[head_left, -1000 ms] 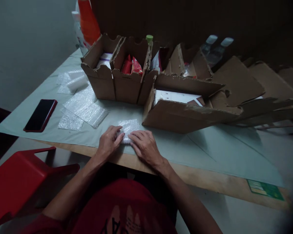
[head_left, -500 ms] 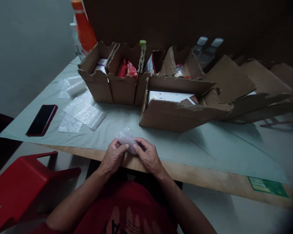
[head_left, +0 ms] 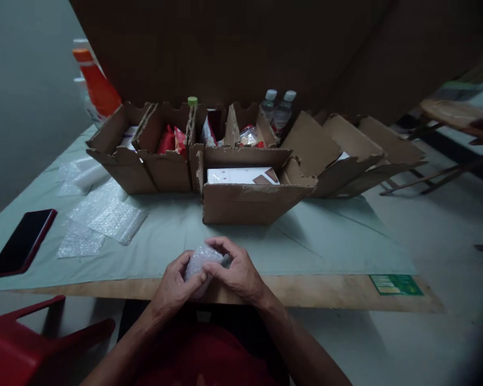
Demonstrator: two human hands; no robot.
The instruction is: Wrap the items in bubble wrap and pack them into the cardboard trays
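A crumpled piece of bubble wrap (head_left: pixel 202 261) sits between my two hands, just over the table's front edge. My left hand (head_left: pixel 177 281) is closed around its left side, with the thumb across the front. On the other side my right hand (head_left: pixel 237 271) pinches it, thumb in front and fingers curled over the top. Whether anything lies inside the wrap I cannot tell. More bubble wrap sheets (head_left: pixel 104 212) lie flat on the table, off to the left of my hands.
Straight ahead stands a cardboard box (head_left: pixel 249 206) holding a white box (head_left: pixel 241 176). Several cardboard bins (head_left: pixel 171 174) line the back, with bottles (head_left: pixel 282 112) behind. A phone (head_left: pixel 22 241) lies at left. A red plastic stool (head_left: pixel 20 343) stands lower left; a green card (head_left: pixel 396 285) is at the right edge.
The view has turned right and up, so the table things appear further left and lower. Both hands still hold the bubble wrap; my right fingers now reach over its top.
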